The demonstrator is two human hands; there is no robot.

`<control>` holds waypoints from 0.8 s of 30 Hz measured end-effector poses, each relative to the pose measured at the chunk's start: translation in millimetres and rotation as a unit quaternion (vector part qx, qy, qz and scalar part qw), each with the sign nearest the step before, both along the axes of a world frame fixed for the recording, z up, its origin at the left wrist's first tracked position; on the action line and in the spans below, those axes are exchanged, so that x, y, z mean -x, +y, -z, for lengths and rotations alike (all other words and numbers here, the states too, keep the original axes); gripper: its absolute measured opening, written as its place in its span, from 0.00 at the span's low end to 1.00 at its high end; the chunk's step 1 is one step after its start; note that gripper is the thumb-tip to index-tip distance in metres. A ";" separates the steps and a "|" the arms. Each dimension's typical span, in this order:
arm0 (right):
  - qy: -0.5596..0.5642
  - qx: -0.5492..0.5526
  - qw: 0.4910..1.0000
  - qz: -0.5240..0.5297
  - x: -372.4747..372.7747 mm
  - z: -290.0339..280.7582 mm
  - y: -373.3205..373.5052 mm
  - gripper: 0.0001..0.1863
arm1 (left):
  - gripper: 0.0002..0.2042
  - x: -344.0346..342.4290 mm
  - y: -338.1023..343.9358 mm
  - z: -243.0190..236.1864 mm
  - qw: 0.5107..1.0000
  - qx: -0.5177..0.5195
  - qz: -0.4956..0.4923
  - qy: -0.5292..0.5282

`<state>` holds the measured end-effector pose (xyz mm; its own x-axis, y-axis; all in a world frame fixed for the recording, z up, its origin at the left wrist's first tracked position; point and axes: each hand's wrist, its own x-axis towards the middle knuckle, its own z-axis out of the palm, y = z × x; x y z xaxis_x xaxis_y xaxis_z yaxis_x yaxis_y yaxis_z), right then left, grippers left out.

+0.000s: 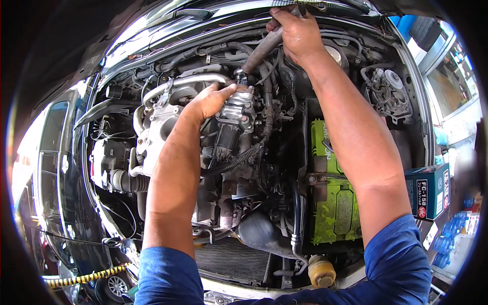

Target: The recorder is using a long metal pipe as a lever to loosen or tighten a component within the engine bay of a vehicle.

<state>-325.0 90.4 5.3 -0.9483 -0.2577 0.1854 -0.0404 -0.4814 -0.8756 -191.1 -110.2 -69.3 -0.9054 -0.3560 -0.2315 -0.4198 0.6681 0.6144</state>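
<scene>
One engine bay [418, 104] (crowded); car [50, 216] left; bottles [444, 245] right.

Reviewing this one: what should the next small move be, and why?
Probably a short, controlled swing of the long grey metal tube by the right hand: that hand grips its upper end, its lower end sits by the shiny metal fitting, and the left hand rests close by, seemingly steadying it.

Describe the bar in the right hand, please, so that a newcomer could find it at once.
Beyond the bright green battery, find the right hand, gripping the bar. It slants down leftward, straight and dull grey, unlike the curved, silvery pipe left of it.
</scene>
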 end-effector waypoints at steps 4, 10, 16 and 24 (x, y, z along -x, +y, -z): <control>0.048 -0.002 0.999 -0.016 -2.2 -1.8 4.1 0.12 | 0.22 -4.2 3.6 -2.0 0.984 -0.175 -0.005 -0.016; 0.060 -0.140 0.988 -0.008 6.1 2.0 11.9 0.13 | 0.20 -2.1 5.9 0.5 0.979 -0.199 -0.027 -0.009; 0.088 0.125 0.985 -0.081 19.9 25.1 9.0 0.06 | 0.24 -4.7 15.7 -11.9 0.996 -0.076 -0.046 -0.006; 0.062 0.194 0.976 -0.081 4.6 42.6 32.6 0.07 | 0.26 37.6 45.6 -40.6 0.948 0.261 0.145 0.113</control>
<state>-329.6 123.0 -37.3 -0.8650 -0.2907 0.4090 -0.0296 -0.7841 -0.6199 -228.7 -64.6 -28.7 -0.9879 -0.0978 0.1200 -0.0696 0.9730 0.2201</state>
